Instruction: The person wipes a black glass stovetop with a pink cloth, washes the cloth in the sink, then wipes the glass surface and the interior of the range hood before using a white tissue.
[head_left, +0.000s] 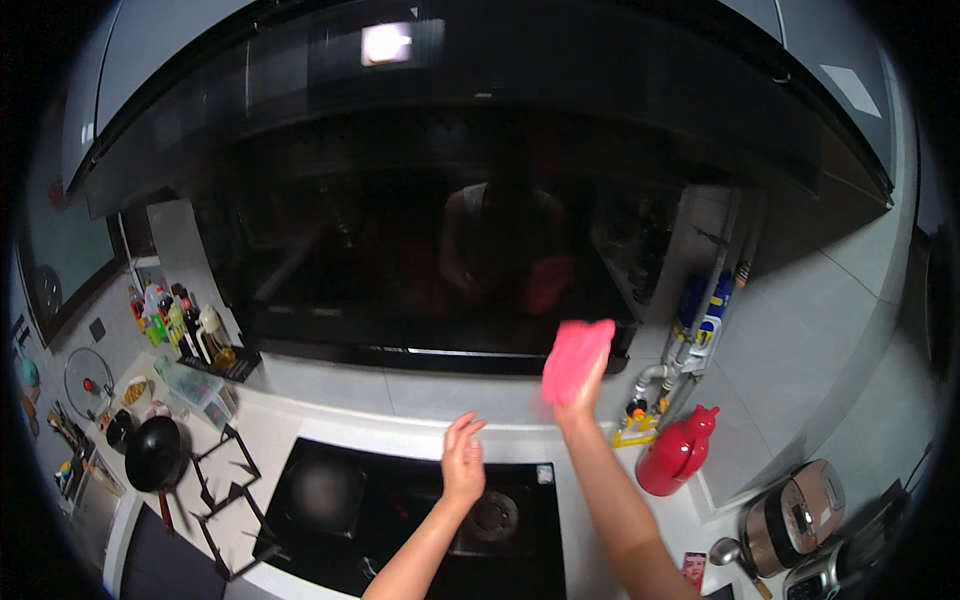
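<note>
A pink cloth (576, 361) is in my right hand (586, 397), raised in front of the lower right corner of a glossy black range hood (390, 247). The cloth looks slightly blurred and covers most of the fingers. My left hand (463, 461) hangs over the black glass gas hob (409, 480), its fingers loosely curled and apart with nothing in them. Just to the right of that wrist is a round burner (493, 516). The hood's dark panel mirrors a person's torso and the pink cloth.
Black pan supports (229, 499) lie on the counter left of the hob, beside a wok (155, 454). Bottles (187, 326) stand at the back left. On the right are gas pipes with a yellow valve (637, 433), a red vacuum jug (677, 452), a ladle (726, 553) and a rice cooker (791, 517).
</note>
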